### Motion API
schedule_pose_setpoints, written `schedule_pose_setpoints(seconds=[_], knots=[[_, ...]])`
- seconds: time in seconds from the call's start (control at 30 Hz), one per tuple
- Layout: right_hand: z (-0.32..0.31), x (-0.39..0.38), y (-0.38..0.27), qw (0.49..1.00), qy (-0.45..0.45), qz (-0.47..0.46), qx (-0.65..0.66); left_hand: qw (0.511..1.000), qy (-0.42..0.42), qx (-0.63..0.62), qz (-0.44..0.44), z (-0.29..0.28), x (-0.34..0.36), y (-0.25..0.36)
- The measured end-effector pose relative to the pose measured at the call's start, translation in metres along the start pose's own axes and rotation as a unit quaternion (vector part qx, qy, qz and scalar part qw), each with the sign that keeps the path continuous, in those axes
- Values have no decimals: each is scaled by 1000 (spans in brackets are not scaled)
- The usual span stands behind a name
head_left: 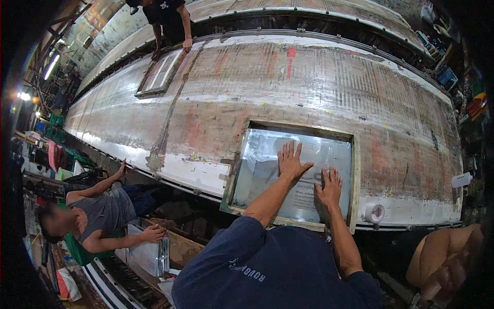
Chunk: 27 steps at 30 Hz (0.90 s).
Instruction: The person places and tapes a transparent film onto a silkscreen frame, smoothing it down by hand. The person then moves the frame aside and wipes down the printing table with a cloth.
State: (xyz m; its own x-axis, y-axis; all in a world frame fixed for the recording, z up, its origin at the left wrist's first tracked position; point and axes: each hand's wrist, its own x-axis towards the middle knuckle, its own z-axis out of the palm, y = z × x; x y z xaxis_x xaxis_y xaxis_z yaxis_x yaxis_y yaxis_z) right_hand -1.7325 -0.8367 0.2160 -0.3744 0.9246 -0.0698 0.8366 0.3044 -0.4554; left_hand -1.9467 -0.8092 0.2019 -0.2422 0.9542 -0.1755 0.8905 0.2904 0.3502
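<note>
A rectangular printing screen with a wooden-looking frame [355,175] lies on a long, stained table near its front edge. Across its inside stretches a glossy, pale bluish surface [257,149] with faint dark marks and printing under the sheen. My left hand [292,164] rests flat near the middle of that surface, fingers spread. Lower and to its right, my right hand [329,190] lies with fingers extended over the right part of the screen. Neither hand grips anything. A roll of tape [375,212] sits just right of the screen.
The long table [309,92] has paint streaks and a raised rail along its edges. Across it, a person [172,23] handles a second framed screen [141,92]. At left, another person [110,206] reaches toward the table edge. A white container [461,179] stands at the right end.
</note>
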Motion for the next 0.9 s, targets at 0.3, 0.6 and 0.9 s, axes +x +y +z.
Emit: schedule_pose_setpoints(seconds=[0.3,0.6,0.9], knots=[[0,0,-1,1000,-2,9,-4,1000,-5,-4,-7,-3,-1,2],[-3,1,-3,1000,-14,20,-10,1000,-1,6,-2,-1,0,1],[-4,0,-5,1000,-8,15,-14,1000,13,6,4,0,-1,1]])
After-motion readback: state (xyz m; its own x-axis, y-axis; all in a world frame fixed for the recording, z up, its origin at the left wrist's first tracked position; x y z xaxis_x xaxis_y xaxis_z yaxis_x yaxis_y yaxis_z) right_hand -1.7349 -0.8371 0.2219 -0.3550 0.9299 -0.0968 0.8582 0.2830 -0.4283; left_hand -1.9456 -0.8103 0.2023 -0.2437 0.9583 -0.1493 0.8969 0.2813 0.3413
